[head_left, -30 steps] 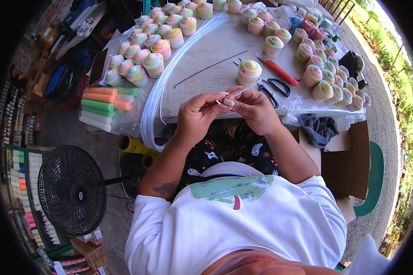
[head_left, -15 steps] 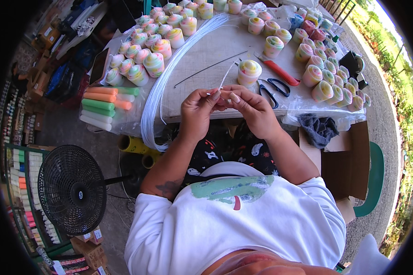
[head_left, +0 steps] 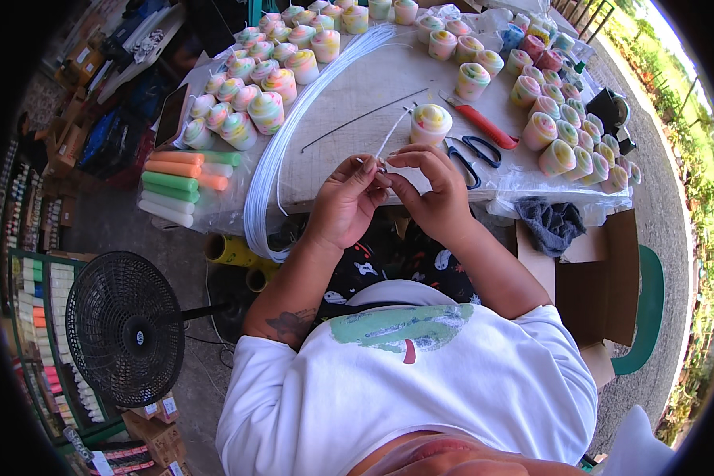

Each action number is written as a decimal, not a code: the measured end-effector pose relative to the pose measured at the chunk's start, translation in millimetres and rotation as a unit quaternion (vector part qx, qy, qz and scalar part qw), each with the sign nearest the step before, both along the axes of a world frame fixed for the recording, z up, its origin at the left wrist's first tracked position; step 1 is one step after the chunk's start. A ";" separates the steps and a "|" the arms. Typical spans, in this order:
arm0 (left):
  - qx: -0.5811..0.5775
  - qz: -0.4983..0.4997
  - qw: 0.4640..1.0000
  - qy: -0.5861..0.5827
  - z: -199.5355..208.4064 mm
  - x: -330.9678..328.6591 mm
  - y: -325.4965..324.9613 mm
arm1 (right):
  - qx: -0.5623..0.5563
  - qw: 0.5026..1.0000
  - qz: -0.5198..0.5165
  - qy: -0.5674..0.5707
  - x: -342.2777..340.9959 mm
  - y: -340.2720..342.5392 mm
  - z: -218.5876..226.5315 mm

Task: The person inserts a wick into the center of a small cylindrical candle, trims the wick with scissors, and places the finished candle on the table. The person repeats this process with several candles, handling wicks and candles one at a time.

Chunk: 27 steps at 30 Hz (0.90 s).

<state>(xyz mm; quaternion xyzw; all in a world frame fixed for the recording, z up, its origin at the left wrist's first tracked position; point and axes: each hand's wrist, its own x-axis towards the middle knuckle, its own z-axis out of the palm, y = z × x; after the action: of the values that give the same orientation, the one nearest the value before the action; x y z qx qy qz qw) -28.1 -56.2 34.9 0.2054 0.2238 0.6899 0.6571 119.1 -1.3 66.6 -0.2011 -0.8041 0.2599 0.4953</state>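
Observation:
Above my lap, at the table's near edge, both hands meet at one end of a thin white wick (head_left: 392, 133). My left hand (head_left: 343, 202) is closed, pinching the wick's lower end between thumb and fingers. Bent toward the same spot, the thumb and fingers of my right hand (head_left: 439, 198) close on a small shiny piece at the wick's end, too small to make out. The wick slants up and right toward a single swirled pastel cup candle (head_left: 431, 125). Right of that candle lie dark-handled scissors (head_left: 484, 151) and a red-handled tool (head_left: 488, 127).
A long bundle of white wicks (head_left: 282, 147) curves over the table's left side, near a thin metal rod (head_left: 353, 123). Cup candles (head_left: 266, 113) crowd the left and right. Coloured sticks (head_left: 170, 181) lie at left. A fan (head_left: 127, 329) and open carton (head_left: 603, 285) flank me.
My right hand's fingers have lifted and spread from the left's, its thumb now lower at the wick's end. My left hand has turned slightly, showing more palm. The table things have stayed put.

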 end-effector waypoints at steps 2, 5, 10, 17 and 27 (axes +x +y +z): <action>0.004 -0.015 1.000 -0.024 -2.7 0.4 0.2 | 0.024 1.000 -0.005 0.006 -1.5 0.4 -2.5; 0.012 -0.027 0.999 -0.031 -3.9 0.2 1.0 | 0.041 0.999 0.010 0.012 -1.6 -0.3 -2.7; 0.031 0.002 0.997 0.067 -4.4 -0.5 2.8 | -0.242 0.958 0.038 0.147 8.5 8.0 -22.9; 0.073 0.070 0.950 0.294 -22.7 -10.2 5.8 | -0.024 0.986 -0.158 -0.051 30.8 67.2 -16.2; 0.106 0.119 0.921 0.355 -0.7 -13.7 -18.7 | -0.595 0.714 0.225 0.291 44.2 77.0 6.5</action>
<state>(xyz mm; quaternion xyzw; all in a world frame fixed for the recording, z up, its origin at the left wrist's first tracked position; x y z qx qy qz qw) -41.8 -74.9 34.2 0.4769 0.3910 0.6646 0.4219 163.3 75.7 73.0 -0.1819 -0.3211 0.8344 0.4095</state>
